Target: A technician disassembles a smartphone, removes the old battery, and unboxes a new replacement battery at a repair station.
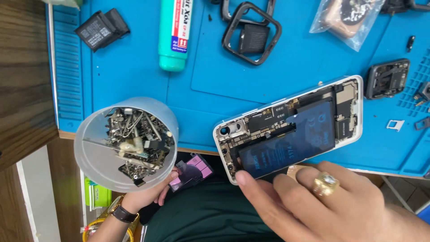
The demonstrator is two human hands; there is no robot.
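The bottle (174,33) is cut off by the top edge. The phone's (289,127) lower edge is hidden behind the right hand (322,204). The cup's (126,143) small metal parts cannot be told apart.

Left hand (150,195) curled gripping; right hand (322,206) flat, fingers extended.

Cup (96,154) left of opened phone (289,127)
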